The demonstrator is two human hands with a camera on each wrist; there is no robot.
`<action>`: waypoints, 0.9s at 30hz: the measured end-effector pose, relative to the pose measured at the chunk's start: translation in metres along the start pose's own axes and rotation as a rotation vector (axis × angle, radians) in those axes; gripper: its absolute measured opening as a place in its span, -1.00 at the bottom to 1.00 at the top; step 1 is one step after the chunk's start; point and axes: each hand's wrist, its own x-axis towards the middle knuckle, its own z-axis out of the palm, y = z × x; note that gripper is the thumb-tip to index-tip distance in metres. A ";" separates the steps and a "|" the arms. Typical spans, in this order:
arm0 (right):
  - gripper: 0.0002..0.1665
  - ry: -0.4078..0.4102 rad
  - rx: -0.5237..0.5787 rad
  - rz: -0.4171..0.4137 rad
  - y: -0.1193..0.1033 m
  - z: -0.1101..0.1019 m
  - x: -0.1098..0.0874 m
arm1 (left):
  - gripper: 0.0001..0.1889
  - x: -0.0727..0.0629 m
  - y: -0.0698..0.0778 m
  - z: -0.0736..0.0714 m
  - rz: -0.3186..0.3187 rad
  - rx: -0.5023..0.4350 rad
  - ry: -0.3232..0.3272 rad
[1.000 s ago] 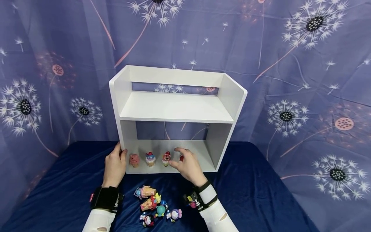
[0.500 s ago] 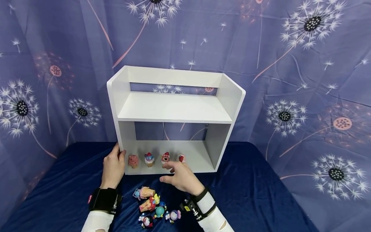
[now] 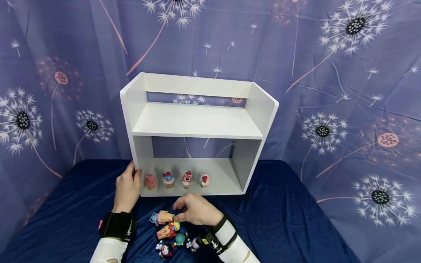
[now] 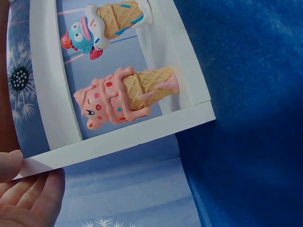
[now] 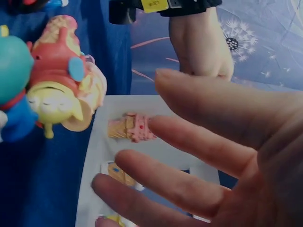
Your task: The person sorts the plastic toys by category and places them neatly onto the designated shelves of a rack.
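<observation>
My left hand (image 3: 127,191) grips the left side panel of a white two-tier shelf (image 3: 197,120), thumb on one face and fingers on the other. On its lower board stand a pink ice-cream-cone figurine (image 4: 151,87), a blue-faced cone figurine (image 4: 81,35), a red-capped figurine (image 3: 186,179) and a white-and-red one (image 3: 204,180). My right hand (image 3: 196,210), fingers spread and holding nothing, hovers beside a pile of toys in front of the shelf. Nearest it lie a cone figurine (image 3: 164,217) on its side and a red cone figurine with a yellow head (image 5: 56,80).
A teal-headed figurine (image 3: 179,239), a black-and-red one (image 3: 164,250) and a white-and-purple one (image 3: 193,244), partly covered by the right wrist gear, lie nearer the front. Dark blue cloth (image 3: 289,219) covers the table. A dandelion-print curtain (image 3: 329,80) hangs behind the shelf.
My right hand has drawn back from the white-and-red figurine on the lower board and moved down and left to the toy pile. My left hand keeps holding the panel.
</observation>
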 end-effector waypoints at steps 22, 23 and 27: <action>-0.61 -0.235 -0.051 0.027 0.004 0.031 0.010 | -0.69 0.000 0.001 0.001 0.014 -0.007 -0.010; -0.60 -0.241 -0.064 0.023 0.004 0.031 0.010 | -0.69 0.000 0.001 0.001 0.015 -0.006 -0.006; -0.56 -0.262 -0.097 0.020 0.003 0.033 0.011 | -0.71 -0.001 0.001 0.000 0.017 -0.002 0.007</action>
